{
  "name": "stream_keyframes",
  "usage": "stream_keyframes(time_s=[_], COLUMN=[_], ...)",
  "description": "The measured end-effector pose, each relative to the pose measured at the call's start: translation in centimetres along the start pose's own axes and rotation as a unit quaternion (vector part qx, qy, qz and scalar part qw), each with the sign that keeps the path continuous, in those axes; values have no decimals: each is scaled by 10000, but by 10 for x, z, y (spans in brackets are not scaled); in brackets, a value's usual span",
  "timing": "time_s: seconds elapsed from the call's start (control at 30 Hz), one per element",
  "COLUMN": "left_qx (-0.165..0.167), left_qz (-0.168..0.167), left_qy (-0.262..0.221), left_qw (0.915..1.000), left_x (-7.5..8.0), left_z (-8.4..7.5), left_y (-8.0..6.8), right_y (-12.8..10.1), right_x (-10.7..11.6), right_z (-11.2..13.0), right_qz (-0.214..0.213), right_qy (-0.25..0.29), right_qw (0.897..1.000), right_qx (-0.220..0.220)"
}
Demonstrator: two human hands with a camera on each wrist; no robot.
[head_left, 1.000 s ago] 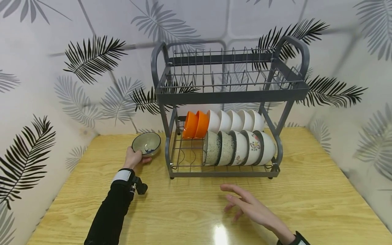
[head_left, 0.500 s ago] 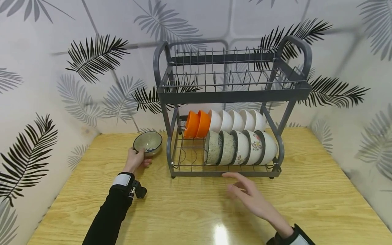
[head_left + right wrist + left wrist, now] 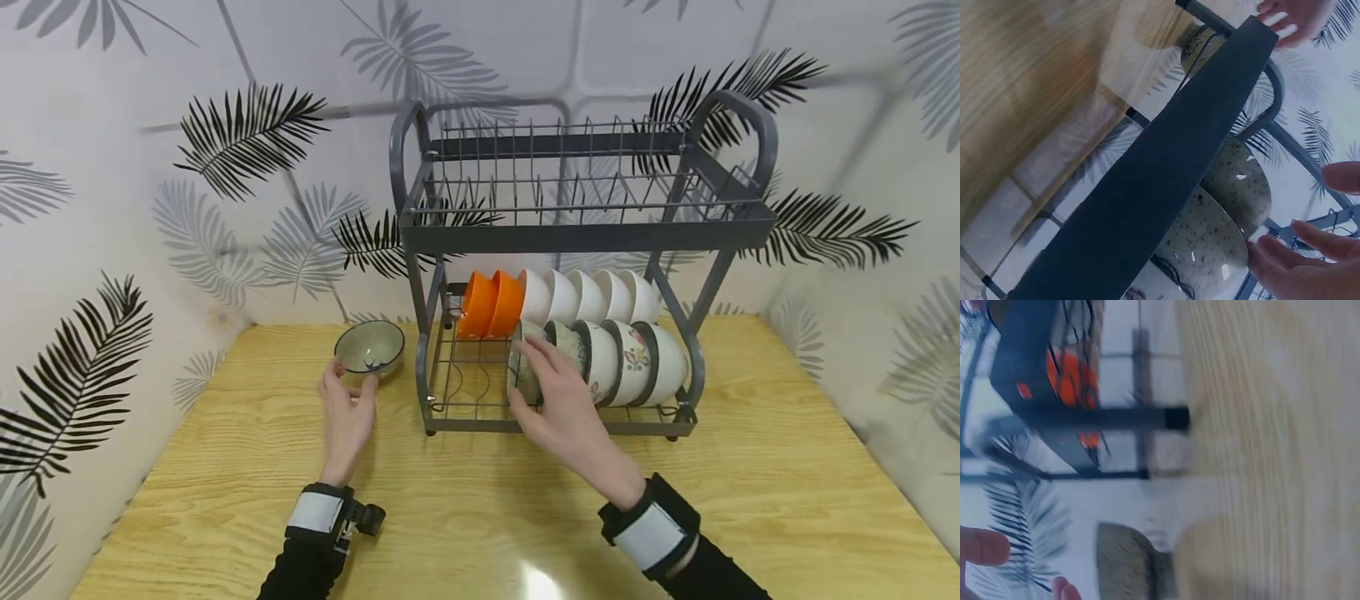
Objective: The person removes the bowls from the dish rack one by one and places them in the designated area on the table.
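On the wooden table left of the rack stands a grey-green bowl point(image 3: 370, 348) with a dark rim. My left hand point(image 3: 348, 417) is at its near side, thumb and fingers spread; in the left wrist view its fingertips point(image 3: 985, 547) show apart from the bowl point(image 3: 1125, 562). At the rack's lower tier, my right hand point(image 3: 562, 408) reaches around the leftmost speckled bowl point(image 3: 523, 371) of the front row. In the right wrist view its fingers point(image 3: 1325, 240) are loosely bent close to the speckled bowls point(image 3: 1238, 184), thumb held away. Whether a fingertip touches is unclear.
The dark two-tier dish rack point(image 3: 585, 239) has a wire upper tier. Its lower tier holds two orange bowls point(image 3: 491, 307), several white bowls point(image 3: 588, 296) behind, and patterned bowls point(image 3: 630, 362) in front, all on edge. A leaf-patterned wall stands behind.
My left hand has loosened from the grey-green bowl, its fingers opening and drawing back slightly. My right hand has moved forward and left from above the table to the leftmost speckled bowl.
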State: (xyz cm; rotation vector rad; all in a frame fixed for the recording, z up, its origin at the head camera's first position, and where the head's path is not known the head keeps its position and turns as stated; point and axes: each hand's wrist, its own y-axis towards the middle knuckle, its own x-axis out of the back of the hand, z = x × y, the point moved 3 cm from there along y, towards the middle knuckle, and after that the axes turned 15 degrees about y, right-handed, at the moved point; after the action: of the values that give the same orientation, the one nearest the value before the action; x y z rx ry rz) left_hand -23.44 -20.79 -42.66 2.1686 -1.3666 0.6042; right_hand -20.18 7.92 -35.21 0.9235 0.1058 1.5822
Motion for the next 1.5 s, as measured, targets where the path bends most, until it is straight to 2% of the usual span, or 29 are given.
stream_keyframes(time_s=[0.13, 0.27, 0.33, 0.4, 0.5, 0.57, 0.7, 0.8, 1.03, 1.17, 1.5], left_qx=[-481, -1045, -1450, -1940, -2580, -2813, -2973, -3040, -3206, -3145, -3166], left_qz=[-298, -593, -726, -829, -857, -828, -792, -782, -745, -682, -641], left_qy=[-503, -991, -1215, -1429, -1619, -1706, -1759, -1790, -1895, -1940, -2060], left_qw=[9971, 9878, 9793, 9670, 9486, 9407, 9351, 9324, 9251, 9267, 9237], left_x=[1, 5, 8, 12, 18, 21, 24, 24, 24, 25, 26], left_z=[-15, -30, -39, -50, -65, -73, -80, -83, -87, -88, -91], left_y=[-22, -37, -42, -47, -53, -58, -64, -67, -70, -71, -74], right_y=[15, 27, 34, 39, 47, 51, 58, 61, 68, 70, 70], right_x=[-15, -27, -33, -37, -44, -47, -52, -54, -53, -52, -50], right_z=[-2, -2, -2, -3, -7, -10, -16, -20, -24, -26, -28], right_qz=[173, 218, 166, 61, -63, -137, -258, -328, -330, -324, -698], right_qy=[-843, -1798, -2268, -2536, -2811, -2957, -3356, -3429, -3166, -3046, -2390], right_qw=[9963, 9829, 9726, 9661, 9594, 9552, 9415, 9385, 9474, 9512, 9685], right_qx=[1, 340, 476, 468, 237, 65, -132, -222, -330, -377, 68])
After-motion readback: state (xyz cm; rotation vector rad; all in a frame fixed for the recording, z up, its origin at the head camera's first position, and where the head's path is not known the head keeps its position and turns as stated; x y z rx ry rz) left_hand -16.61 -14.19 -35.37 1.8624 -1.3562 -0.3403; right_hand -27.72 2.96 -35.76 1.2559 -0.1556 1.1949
